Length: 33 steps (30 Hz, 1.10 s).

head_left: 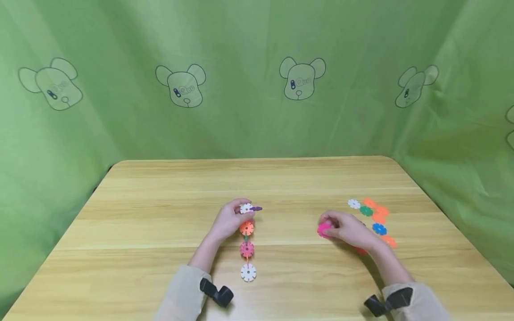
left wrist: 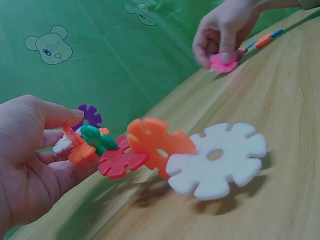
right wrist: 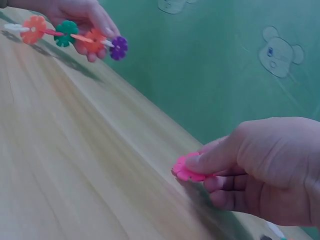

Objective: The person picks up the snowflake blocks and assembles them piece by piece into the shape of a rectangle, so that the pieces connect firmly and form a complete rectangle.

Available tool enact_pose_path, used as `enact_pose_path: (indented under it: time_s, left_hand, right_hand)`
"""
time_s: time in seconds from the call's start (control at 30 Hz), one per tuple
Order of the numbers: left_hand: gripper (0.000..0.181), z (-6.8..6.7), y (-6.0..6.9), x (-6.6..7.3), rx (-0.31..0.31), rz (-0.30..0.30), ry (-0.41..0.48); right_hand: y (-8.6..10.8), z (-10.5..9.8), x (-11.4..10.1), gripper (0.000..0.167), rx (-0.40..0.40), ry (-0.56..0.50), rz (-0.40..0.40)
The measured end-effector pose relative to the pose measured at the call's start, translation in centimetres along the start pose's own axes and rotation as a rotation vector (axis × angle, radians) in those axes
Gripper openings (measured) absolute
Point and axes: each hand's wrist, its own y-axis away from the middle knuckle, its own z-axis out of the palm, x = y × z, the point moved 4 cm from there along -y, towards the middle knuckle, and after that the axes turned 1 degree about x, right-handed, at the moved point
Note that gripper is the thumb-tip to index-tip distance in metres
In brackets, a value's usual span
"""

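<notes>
My left hand [head_left: 232, 221] grips the far end of a chain of notched plastic discs, slotted into one another at right angles. From the near end the chain runs through a white disc [left wrist: 216, 161], an orange disc [left wrist: 155, 142], a red disc [left wrist: 123, 161], a green disc [left wrist: 97, 139] and another orange one, to a white disc and a purple disc [right wrist: 119, 48] by the fingers. Over to the right, my right hand [head_left: 348, 228] pinches a single pink notched disc [right wrist: 189, 167] between thumb and fingers, just above the table.
Loose discs lie on the wooden table [head_left: 160, 187] beyond and beside my right hand: a white disc [head_left: 354, 203], a green disc [head_left: 366, 211], a blue disc [head_left: 379, 229] and several orange ones. A green curtain [head_left: 241, 125] with bear heads hangs behind the table.
</notes>
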Motion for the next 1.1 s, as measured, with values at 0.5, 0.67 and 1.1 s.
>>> enact_pose_path:
  time_s: [0.5,0.67,1.1]
  left_hand:
    - [0.038,0.1,0.2,0.2,0.050,0.008,-0.061]
    - [0.036,0.1,0.1,0.1,0.056,-0.016,-0.030]
    - [0.036,0.2,0.1,0.0,0.045,-0.036,0.051]
  right_hand:
    - [-4.7,3.8,-4.0,0.020,0.008,-0.310,0.036]
    - [-5.9,5.1,-5.5,0.023,0.018,-0.418,0.045]
    - [-7.7,7.2,-8.0,0.030,0.062,-0.507,0.028]
